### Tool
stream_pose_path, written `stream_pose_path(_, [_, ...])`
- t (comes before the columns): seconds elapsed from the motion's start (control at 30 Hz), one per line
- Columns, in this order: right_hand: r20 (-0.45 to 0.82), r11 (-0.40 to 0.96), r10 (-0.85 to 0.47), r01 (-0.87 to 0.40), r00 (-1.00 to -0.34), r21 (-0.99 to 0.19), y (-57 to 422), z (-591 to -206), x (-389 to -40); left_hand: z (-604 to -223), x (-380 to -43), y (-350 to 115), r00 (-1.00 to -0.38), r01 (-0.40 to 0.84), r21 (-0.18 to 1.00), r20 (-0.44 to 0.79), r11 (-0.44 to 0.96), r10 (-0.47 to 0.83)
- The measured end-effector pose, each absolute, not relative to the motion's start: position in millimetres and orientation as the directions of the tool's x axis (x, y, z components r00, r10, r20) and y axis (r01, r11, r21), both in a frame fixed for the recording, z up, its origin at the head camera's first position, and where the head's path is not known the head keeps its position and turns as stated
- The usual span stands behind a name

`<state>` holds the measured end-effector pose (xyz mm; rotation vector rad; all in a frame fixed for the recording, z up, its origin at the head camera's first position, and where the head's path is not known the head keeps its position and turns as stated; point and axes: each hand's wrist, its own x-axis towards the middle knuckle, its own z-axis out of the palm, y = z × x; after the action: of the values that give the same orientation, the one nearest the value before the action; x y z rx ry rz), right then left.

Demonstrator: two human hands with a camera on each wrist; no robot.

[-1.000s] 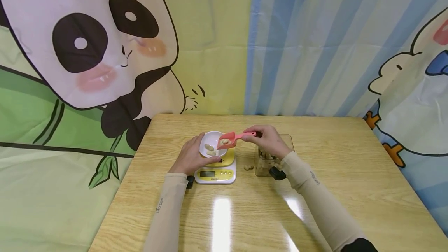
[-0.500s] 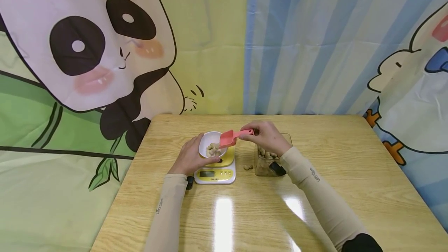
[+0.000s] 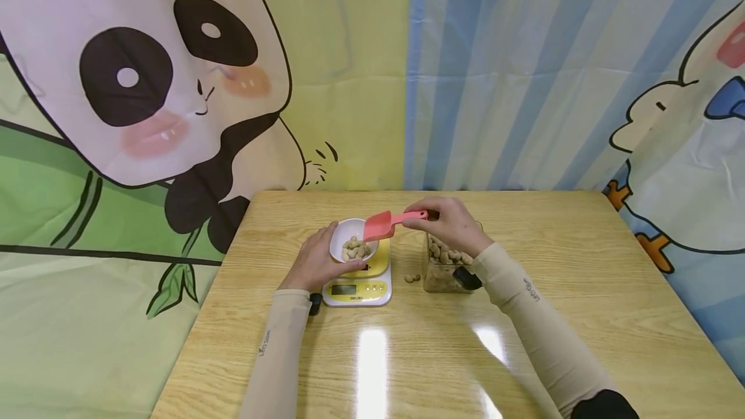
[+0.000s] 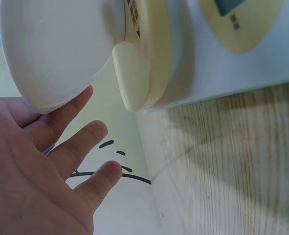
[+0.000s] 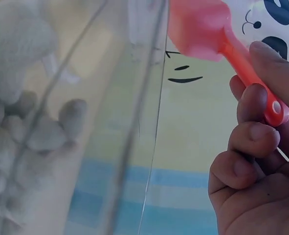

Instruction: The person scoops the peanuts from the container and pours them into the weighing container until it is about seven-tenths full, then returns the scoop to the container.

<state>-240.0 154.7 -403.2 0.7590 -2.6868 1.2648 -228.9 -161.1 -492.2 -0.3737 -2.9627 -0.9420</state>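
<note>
My left hand [image 3: 317, 257] holds a small white bowl [image 3: 339, 236] from its left side, thumb on the near side and fingers spread along the far side. Peanuts [image 3: 355, 249] in their shells lie in the bowl. In the left wrist view the bowl [image 4: 56, 49] leans, its underside right at the platform of a yellow-and-white kitchen scale [image 3: 378, 270]. My right hand [image 3: 451, 225] pinches the handle of a pink scoop [image 3: 378, 226], whose head is tipped over the bowl's right rim. The right wrist view shows thumb and fingers on the scoop handle [image 5: 249, 73].
A clear container [image 3: 445, 280] of unshelled peanuts [image 3: 445, 254] stands right of the scale, below my right forearm. A loose peanut [image 3: 412, 278] lies on the wooden table [image 3: 407, 361] between them. A printed curtain [image 3: 355, 70] hangs behind the table's far edge.
Peanuts have gone from the scoop into the bowl, where the pile is larger. The scoop has tipped over and lifted slightly. My left hand has kept its hold on the bowl.
</note>
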Motion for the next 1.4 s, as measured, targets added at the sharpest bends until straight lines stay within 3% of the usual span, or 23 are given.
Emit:
stream_pose_path(0.3, [0.299,0.489,-0.361,-0.452,-0.883,-0.746,184.1,-399.9,-234.4,-494.8,-229.7,-161.1,-0.971,0.229,0.582,0.083,0.78,0.224])
stream_pose_path(0.53, [0.317,0.49,-0.311,-0.437,-0.896,-0.754,203.1,-364.8,-204.8,-494.4,-230.5,-162.9,-0.973,0.221,0.583,0.075,0.782,0.218])
stream_pose_path(0.77, [0.317,0.558,-0.211,-0.38,-0.925,-0.738,250.2,-376.7,-210.7,-493.1,-230.9,-162.7,-0.971,0.232,0.589,0.093,0.774,0.221])
stream_pose_path(1.4, [0.272,0.67,-0.255,-0.372,-0.928,-0.642,300.4,-384.1,-187.7,-496.5,-228.1,-162.1,-0.968,0.245,0.59,0.103,0.77,0.229])
